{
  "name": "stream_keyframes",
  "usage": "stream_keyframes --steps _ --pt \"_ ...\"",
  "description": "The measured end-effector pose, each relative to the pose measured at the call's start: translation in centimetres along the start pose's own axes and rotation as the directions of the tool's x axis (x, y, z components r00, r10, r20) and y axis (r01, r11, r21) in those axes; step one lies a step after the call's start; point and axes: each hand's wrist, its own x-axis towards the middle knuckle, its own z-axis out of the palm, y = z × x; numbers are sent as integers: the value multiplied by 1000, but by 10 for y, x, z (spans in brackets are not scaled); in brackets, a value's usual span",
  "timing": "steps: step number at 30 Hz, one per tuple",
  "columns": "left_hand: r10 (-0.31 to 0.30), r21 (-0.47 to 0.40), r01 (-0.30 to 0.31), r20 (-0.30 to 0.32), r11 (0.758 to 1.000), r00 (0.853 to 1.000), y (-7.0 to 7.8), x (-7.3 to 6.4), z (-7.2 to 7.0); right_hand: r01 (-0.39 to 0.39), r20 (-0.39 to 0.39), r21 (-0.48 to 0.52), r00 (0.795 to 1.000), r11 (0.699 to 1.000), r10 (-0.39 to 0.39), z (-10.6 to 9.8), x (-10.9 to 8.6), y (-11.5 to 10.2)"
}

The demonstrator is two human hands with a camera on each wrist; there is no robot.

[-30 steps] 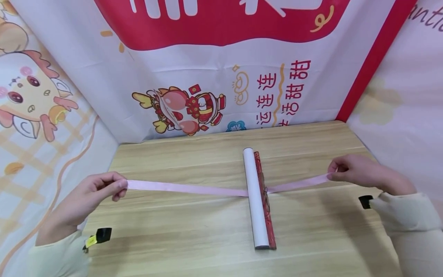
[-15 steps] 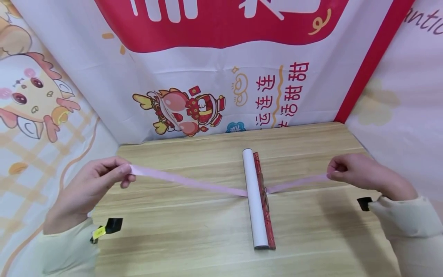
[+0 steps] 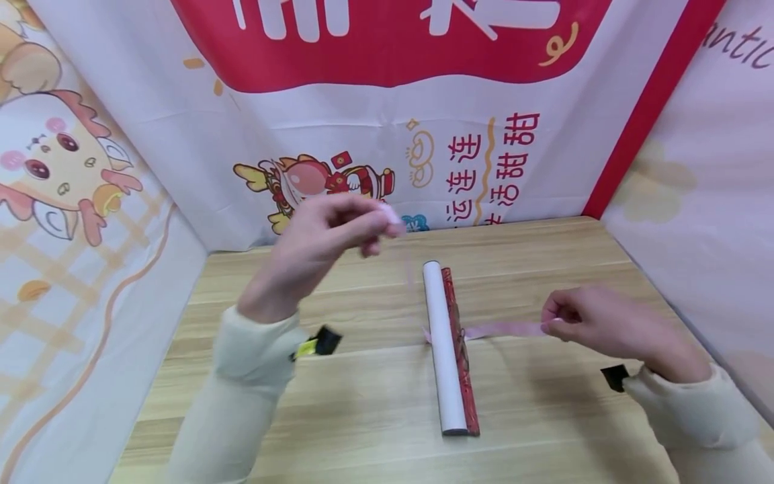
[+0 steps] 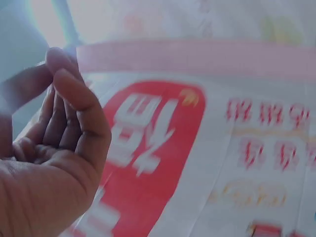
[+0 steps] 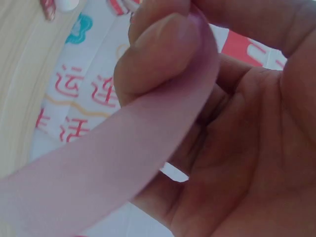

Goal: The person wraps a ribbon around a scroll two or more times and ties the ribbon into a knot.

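While the left hand (image 3: 320,245) pinches one end of a pale pink ribbon (image 3: 504,329) high over the table, the right hand (image 3: 617,329) pinches the other, lower down. Flat, narrow and plain, the ribbon meets both long sides of a white roll (image 3: 446,356), which lies beside a red strip (image 3: 465,390) on the wood-grain table (image 3: 338,403).

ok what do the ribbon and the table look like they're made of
Ribbon: probably thin fabric, perhaps satin, though fairly matt here; it bends in a smooth curve. Table: wood or wood-look laminate, low sheen, judging by the grain streaks.
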Motion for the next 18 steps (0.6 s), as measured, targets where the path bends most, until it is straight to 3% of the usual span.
stream_keyframes --steps 6,11,14,18 --pt "-68 -17 70 109 997 992 -16 73 63 58 -3 52 998 997 -57 16 -13 -17" --pt "-179 22 178 193 984 965 -43 120 108 128 -24 97 992 987 -126 30 -21 -26" --pt "-234 70 223 255 972 938 -62 138 129 160 -29 124 987 979 -158 38 -21 -30" --pt "-287 204 222 384 953 878 -86 153 145 167 -42 137 986 976 -163 44 -20 -30"
